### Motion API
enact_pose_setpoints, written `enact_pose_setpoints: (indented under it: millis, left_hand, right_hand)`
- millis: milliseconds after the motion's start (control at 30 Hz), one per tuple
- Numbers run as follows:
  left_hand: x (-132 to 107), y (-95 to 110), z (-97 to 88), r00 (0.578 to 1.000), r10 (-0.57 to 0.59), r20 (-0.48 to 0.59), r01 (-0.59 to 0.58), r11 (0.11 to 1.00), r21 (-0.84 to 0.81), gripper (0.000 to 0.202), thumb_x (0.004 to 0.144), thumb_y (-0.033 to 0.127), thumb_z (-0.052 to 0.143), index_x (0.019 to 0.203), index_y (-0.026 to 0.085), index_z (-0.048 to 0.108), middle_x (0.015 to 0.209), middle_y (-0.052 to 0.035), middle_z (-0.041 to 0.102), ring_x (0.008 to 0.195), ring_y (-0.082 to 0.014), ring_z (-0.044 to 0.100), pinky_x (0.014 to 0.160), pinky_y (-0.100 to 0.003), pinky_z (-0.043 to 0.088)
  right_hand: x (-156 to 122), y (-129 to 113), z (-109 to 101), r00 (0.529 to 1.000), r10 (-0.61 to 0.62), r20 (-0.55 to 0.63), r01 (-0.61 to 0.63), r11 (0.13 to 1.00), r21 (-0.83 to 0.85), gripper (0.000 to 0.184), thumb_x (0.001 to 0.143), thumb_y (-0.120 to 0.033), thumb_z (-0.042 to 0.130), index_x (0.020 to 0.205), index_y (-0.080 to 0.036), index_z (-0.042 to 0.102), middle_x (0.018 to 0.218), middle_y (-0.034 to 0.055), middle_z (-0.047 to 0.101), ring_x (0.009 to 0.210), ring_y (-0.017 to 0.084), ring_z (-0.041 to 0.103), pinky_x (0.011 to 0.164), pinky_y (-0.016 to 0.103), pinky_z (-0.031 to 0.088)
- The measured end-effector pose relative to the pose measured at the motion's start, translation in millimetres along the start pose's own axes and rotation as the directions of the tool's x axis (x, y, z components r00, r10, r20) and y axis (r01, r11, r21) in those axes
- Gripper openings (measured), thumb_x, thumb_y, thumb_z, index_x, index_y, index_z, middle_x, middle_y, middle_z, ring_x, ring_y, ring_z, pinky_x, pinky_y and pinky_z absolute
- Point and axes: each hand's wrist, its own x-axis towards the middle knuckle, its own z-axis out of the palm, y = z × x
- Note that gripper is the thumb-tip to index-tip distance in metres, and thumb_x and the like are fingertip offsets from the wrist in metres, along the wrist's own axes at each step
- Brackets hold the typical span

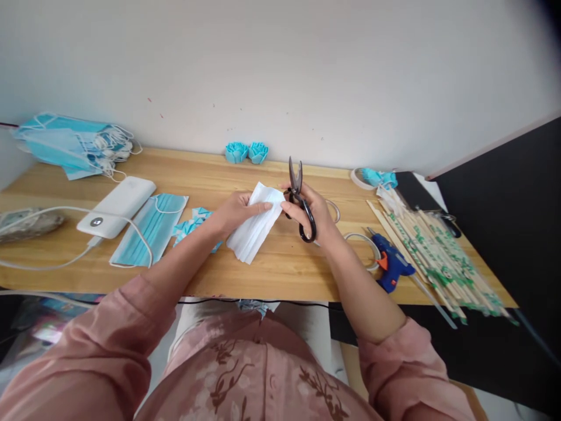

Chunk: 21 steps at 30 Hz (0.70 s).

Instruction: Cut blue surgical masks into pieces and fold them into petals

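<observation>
My left hand [239,213] pinches a pleated face mask [253,234], its white side up and no ear loops visible on it. The mask hangs tilted above the table. In my right hand [319,216] is a pair of black-handled scissors [296,175], blades slightly apart and pointing away from me. The right thumb and a fingertip also touch the mask's upper right corner. Small blue cut pieces [193,225] lie beside my left wrist. Left of them rests a whole blue mask [153,225] with its ear loops.
At the back left are stacked masks [65,143], with a white power bank [116,207] and cable in front. Two blue flowers [246,152] stand by the wall. A blue glue gun [394,266], tape rolls [366,248] and wrapped chopsticks [442,251] occupy the right side.
</observation>
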Motion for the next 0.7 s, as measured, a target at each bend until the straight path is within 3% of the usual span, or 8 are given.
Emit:
enact_pose_setpoints:
  millis: [100, 267, 367, 500, 600, 700]
  left_hand:
    - [1, 0, -1.8, 1.0, 0.008, 0.02, -0.009, 1.0, 0.028, 0.039, 0.063, 0.047, 0.084, 0.086, 0.016, 0.075, 0.078, -0.0065, 0.071, 0.063, -0.0176, 0.061, 0.056, -0.027, 0.046]
    - [1, 10, -10.0, 0.997, -0.04, 0.06, 0.038, 0.999, 0.034, 0.045, 0.056, 0.038, 0.088, 0.094, 0.018, 0.077, 0.085, -0.007, 0.074, 0.065, -0.0189, 0.063, 0.059, -0.028, 0.048]
    - [1, 14, -15.1, 1.0, -0.013, -0.003, 0.013, 1.0, 0.022, 0.038, 0.059, 0.042, 0.086, 0.087, 0.018, 0.076, 0.076, -0.0044, 0.07, 0.058, -0.015, 0.058, 0.054, -0.025, 0.042]
    - [4, 14, -19.7, 0.982, 0.055, -0.179, -0.069, 0.995, -0.078, 0.033, 0.061, 0.042, 0.086, 0.078, 0.018, 0.072, 0.071, -0.0008, 0.066, 0.054, -0.0103, 0.053, 0.051, -0.022, 0.039]
    - [6, 15, -21.0, 0.971, 0.055, -0.234, -0.105, 0.972, -0.209, 0.037, 0.062, 0.041, 0.085, 0.089, 0.019, 0.072, 0.08, -0.001, 0.069, 0.06, -0.0115, 0.058, 0.054, -0.022, 0.044]
    - [5, 18, -17.5, 0.975, 0.051, -0.216, -0.124, 0.932, -0.34, 0.047, 0.069, 0.046, 0.079, 0.11, 0.024, 0.071, 0.104, -0.0043, 0.073, 0.081, -0.0186, 0.067, 0.065, -0.027, 0.053]
  right_hand:
    - [1, 4, 0, 1.0, 0.011, -0.025, -0.01, 1.0, 0.015, 0.04, 0.074, -0.04, 0.076, 0.11, -0.027, 0.063, 0.076, -0.0031, 0.054, 0.066, 0.013, 0.051, 0.065, 0.029, 0.047]
    - [10, 8, -5, 0.979, 0.023, -0.202, 0.005, 0.99, 0.141, 0.042, 0.073, -0.037, 0.073, 0.112, -0.027, 0.059, 0.077, -0.0031, 0.051, 0.067, 0.013, 0.052, 0.068, 0.03, 0.05]
    - [12, 8, -9, 0.968, 0.021, -0.25, 0.023, 0.984, 0.175, 0.042, 0.073, -0.035, 0.073, 0.112, -0.028, 0.058, 0.075, -0.0035, 0.049, 0.067, 0.014, 0.052, 0.068, 0.031, 0.052]
    - [13, 12, -8, 0.971, 0.031, -0.238, 0.013, 0.983, 0.183, 0.044, 0.072, -0.034, 0.075, 0.112, -0.028, 0.058, 0.075, -0.0043, 0.048, 0.066, 0.013, 0.05, 0.069, 0.031, 0.053]
    - [12, 15, -4, 0.975, 0.068, -0.21, -0.028, 0.982, 0.189, 0.047, 0.071, -0.033, 0.075, 0.115, -0.027, 0.058, 0.075, -0.0045, 0.048, 0.065, 0.012, 0.048, 0.069, 0.031, 0.052]
    - [12, 16, 0, 0.965, 0.087, -0.248, -0.039, 0.981, 0.192, 0.045, 0.073, -0.031, 0.072, 0.115, -0.027, 0.057, 0.076, -0.0039, 0.05, 0.067, 0.013, 0.049, 0.069, 0.03, 0.052]
